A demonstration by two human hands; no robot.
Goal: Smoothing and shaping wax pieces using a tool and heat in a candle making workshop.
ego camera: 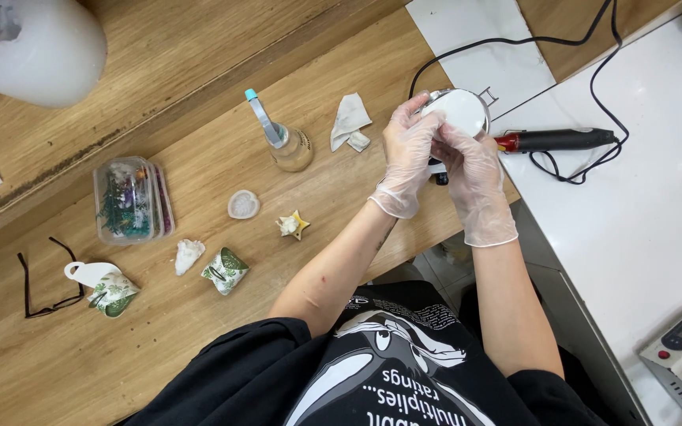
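Left hand [409, 150], gloved: fingers curled around the round white mould [461, 110]. Right hand [471, 167], gloved: closed on the same mould from below, above the wooden worktop [199, 347] edge. Heat tool [556, 140], 3 o'clock, just beside. Crumpled tissue [350, 121], 9 o'clock. Glass bottle [288, 144] beyond it.

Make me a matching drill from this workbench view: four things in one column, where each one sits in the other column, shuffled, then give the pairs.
Things
1. white round object
2. eyeglasses
3. crumpled tissue
4. red and black corded tool

Places
A. on the white counter
B. between both gloved hands
C. near the wooden table's left edge
D. on the wood, right of the dropper bottle

Pairs: 1-B, 2-C, 3-D, 4-A
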